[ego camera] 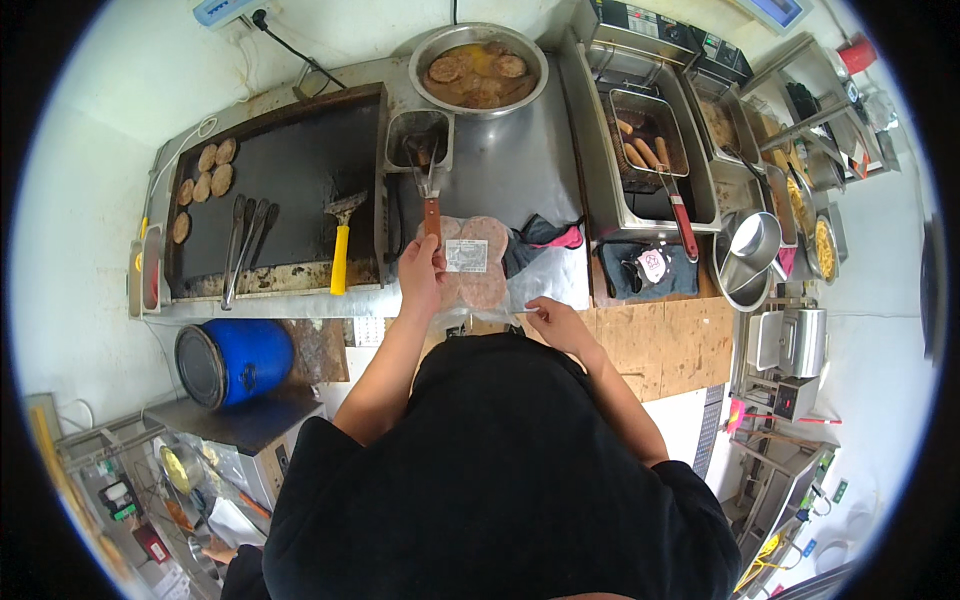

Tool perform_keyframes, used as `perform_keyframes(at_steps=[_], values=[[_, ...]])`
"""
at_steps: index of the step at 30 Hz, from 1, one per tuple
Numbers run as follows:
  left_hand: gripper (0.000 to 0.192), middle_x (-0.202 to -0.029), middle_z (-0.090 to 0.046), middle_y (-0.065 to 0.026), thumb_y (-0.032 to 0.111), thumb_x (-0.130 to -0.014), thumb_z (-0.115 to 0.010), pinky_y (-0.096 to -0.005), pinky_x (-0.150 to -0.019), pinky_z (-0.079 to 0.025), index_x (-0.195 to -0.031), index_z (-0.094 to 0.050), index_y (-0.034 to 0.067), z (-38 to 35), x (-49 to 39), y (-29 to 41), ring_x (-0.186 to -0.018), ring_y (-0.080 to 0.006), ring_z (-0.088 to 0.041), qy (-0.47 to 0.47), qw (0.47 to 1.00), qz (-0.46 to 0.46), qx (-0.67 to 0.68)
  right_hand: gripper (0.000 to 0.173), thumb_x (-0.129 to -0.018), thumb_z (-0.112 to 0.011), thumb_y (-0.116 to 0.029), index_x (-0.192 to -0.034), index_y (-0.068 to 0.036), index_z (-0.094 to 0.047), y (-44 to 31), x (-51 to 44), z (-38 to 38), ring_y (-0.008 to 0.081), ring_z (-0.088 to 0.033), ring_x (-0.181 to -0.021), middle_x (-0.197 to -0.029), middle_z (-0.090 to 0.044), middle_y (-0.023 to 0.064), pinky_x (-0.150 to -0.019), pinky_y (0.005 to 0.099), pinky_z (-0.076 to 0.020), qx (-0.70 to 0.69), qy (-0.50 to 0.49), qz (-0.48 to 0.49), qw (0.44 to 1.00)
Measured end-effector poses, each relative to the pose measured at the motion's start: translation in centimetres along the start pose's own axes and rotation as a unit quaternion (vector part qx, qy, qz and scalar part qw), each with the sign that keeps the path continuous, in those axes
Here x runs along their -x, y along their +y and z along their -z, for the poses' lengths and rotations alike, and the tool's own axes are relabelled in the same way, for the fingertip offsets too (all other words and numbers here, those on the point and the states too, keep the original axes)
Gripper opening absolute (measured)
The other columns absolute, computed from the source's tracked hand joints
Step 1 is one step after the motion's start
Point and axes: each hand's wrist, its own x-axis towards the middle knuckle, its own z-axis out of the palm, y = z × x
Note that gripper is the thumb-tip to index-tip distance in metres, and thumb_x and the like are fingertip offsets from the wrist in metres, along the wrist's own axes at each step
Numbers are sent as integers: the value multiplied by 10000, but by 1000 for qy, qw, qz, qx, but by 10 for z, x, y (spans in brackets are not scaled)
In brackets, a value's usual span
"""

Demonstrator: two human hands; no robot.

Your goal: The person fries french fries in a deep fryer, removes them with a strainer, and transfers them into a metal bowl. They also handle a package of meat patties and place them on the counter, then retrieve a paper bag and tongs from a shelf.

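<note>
My left hand (422, 271) grips the brown handle of a metal-headed kitchen utensil (432, 214). Its narrow head points away from me, over the front of a square steel container (419, 161); the exact shape of the head is hard to tell. Under and beside this hand lies a clear plastic pack of round meat patties (484, 286), bearing a white printed label (466, 256). My right hand (556, 324) is at the counter's front edge, right of the pack, fingers loosely curled and apart, with nothing visible in it. A dark cloth with pink parts (536, 244) lies beyond the pack.
On the left, a flat griddle (300, 165) carries several browned patties (201, 187), tongs (244, 247) and a yellow-handled scraper (340, 255). A steel bowl of patties in liquid (478, 69) stands behind. Rightward is a deep fryer with a basket (649, 135). Another person's hand (219, 551) shows lower left.
</note>
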Motion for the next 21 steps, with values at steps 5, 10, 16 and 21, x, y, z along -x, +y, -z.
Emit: perform_keyframes(at_steps=[5, 10, 16, 21], values=[[200, -732, -542, 41, 286, -1027, -671, -248, -510, -364, -940, -582, 131, 5, -3, -1, -599, -61, -508, -16, 999, -30, 19, 349, -980, -651, -291, -1230, -50, -689, -18, -10, 1, 360, -734, -945, -1041, -757, 201, -853, 430, -571, 34, -27, 10, 999], [198, -750, -549, 42, 290, -1027, -674, -251, -531, -379, -947, -586, 130, -1, -14, 8, -622, -69, -527, 3, 999, -41, 32, 338, -990, -653, -298, -1239, -73, -696, -19, -11, 1, 325, -721, -903, -982, -750, 175, -833, 411, -565, 40, -40, -5, 998], [211, -761, -553, 39, 294, -1024, -681, -270, -553, -428, -927, -599, 126, -6, -45, 18, -647, -76, -544, 49, 996, -48, 61, 370, -986, -667, -338, -1214, -49, -701, -6, -7, -2, 379, -725, -937, -990, -753, 210, -841, 440, -567, 50, -26, 3, 998], [203, -807, -608, 21, 287, -1014, -698, -294, -563, -473, -950, -636, 104, -19, -97, 26, -675, -102, -586, 67, 994, -23, 79, 365, -989, -663, -332, -1208, -42, -700, 0, -4, -5, 376, -728, -924, -980, -754, 209, -833, 442, -570, 40, -16, -7, 999]])
